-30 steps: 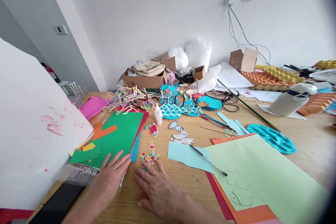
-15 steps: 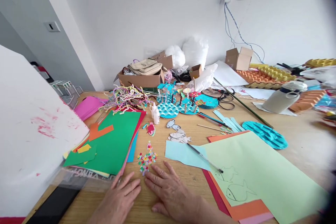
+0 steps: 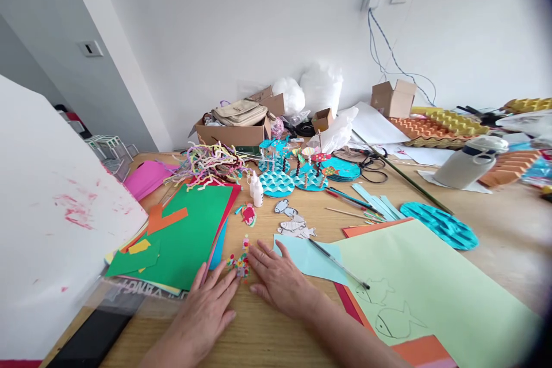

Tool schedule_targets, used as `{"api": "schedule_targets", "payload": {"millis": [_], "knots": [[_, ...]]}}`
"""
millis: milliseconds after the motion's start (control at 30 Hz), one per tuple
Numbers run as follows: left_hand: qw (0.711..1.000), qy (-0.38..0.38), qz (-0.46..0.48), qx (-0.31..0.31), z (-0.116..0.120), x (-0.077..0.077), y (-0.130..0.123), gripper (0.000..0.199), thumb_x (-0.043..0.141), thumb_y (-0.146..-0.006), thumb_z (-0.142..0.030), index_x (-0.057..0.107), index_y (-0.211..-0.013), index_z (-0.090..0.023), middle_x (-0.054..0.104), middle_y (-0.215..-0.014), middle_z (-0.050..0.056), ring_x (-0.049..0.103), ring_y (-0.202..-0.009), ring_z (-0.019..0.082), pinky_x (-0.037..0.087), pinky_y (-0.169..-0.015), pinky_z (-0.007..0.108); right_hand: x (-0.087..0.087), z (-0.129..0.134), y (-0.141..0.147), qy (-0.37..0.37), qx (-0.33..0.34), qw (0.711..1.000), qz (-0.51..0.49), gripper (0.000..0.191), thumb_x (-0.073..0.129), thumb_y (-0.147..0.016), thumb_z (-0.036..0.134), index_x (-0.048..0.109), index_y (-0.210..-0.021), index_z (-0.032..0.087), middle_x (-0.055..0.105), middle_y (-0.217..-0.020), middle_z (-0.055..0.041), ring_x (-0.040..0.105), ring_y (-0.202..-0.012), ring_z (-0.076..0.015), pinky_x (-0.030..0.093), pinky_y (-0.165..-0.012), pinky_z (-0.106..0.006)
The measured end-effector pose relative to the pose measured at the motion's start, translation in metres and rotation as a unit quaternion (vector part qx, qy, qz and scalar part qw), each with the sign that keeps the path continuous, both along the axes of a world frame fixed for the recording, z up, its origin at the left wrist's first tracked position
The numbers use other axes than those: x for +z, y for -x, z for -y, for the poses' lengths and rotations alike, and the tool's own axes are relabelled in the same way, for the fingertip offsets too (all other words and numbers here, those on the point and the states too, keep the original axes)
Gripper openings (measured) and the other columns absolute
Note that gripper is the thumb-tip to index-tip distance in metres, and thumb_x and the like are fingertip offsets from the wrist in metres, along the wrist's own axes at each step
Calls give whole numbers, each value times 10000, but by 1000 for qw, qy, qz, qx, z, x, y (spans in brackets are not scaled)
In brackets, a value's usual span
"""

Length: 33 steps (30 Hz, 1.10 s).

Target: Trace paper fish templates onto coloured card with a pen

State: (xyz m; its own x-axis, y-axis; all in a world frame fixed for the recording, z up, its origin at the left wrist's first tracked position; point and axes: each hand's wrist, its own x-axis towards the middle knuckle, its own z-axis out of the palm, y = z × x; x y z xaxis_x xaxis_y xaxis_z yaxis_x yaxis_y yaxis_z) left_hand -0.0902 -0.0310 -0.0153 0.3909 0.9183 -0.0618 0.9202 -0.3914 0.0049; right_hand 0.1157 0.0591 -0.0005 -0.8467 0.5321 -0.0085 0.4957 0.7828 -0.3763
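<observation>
Right hand (image 3: 278, 276) now further up, at the right edge of the loose heap of small multicoloured paper dots (image 3: 240, 264); half a second ago both hands lay on its near side. Left hand (image 3: 209, 307) has come up to the heap's lower left. Heap itself narrower than before.

Grip: both hands palm down, fingers extended and slightly spread, nothing visibly pinched. Cannot tell whether fingertips press on any dots.

Dots lie on the bare wooden table (image 3: 267, 339), between the two hands. State of gathering, as judged: mostly one cluster, not finished; a short trail runs off its far end and a few strays sit at the near edge.

Other work at various stages. Just beyond the dots, a red paper fish cut-out (image 3: 249, 214) with coloured trim. To its right, white paper fish cut-outs (image 3: 295, 226), lined in black, no dots seen on them. On the large pale green paper sheet (image 3: 431, 264), two drawn fish outlines (image 3: 394, 322), apparently uncut. Farther back, round turquoise wavy bases (image 3: 308, 179) carry coloured fish on upright stems; these look complete. White plastic glue bottles (image 3: 257, 191) stand upright nearby, untouched.
</observation>
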Motion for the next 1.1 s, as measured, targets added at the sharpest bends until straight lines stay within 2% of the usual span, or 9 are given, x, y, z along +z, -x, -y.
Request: {"api": "schedule_targets", "payload": {"millis": [200,333,433,567,733,833,967,1100], "knots": [[997,-1,-25,72,-10,3,1,480,477,-827,-255,427,-1303,-223,379,-1381,73,306,-1280,313,243,-1006,599,0,-30,25,-42,-48,998,9,552,278,-904,463,334,-1355,152,332,-1417,-112,227,-1316,-253,165,-1039,-555],[995,36,-38,89,-10,0,0,484,453,-816,-225,435,-1298,-191,384,-1372,84,298,-1282,315,237,-999,614,-5,-28,33,-44,-21,999,7,549,265,-904,482,360,-1341,164,354,-1405,-111,253,-1305,-246,168,-1039,-544],[996,37,-31,79,-15,1,-3,513,440,-813,-199,394,-1325,-207,370,-1383,68,281,-1292,301,236,-1009,595,-1,-22,28,-48,8,999,-9,527,252,-910,477,350,-1346,196,379,-1393,-89,255,-1305,-235,162,-1042,-544],[996,45,-30,77,-16,10,-2,548,446,-802,-170,366,-1339,-238,326,-1405,47,269,-1298,296,242,-1017,574,5,-19,10,-41,-26,999,-3,542,260,-909,479,344,-1350,175,368,-1398,-101,229,-1315,-248,141,-1043,-559],[994,83,-21,71,-10,11,-1,529,481,-799,-230,397,-1320,-262,346,-1395,42,278,-1293,308,226,-1016,594,-1,-9,2,-12,-37,999,16,587,278,-897,494,299,-1375,152,312,-1429,-108,206,-1324,-260,121,-1050,-565],[995,71,-12,73,-12,12,-5,557,479,-796,-219,363,-1340,-240,317,-1408,50,266,-1299,300,219,-1024,581,0,-4,3,1,-40,999,11,589,261,-898,506,291,-1379,166,297,-1437,-94,185,-1332,-256,122,-1050,-567],[993,73,-12,90,-12,20,-5,554,452,-808,-196,341,-1348,-243,287,-1416,34,242,-1307,303,201,-1025,587,4,0,-5,-5,-63,998,0,573,267,-906,482,292,-1378,158,302,-1435,-100,171,-1338,-243,115,-1058,-556],[993,98,-5,69,-6,20,-5,550,472,-806,-222,352,-1341,-260,304,-1409,22,252,-1305,297,206,-1029,577,-1,5,-7,8,-49,999,7,603,315,-889,500,292,-1378,148,292,-1437,-109,175,-1335,-255,108,-1058,-564]]}}
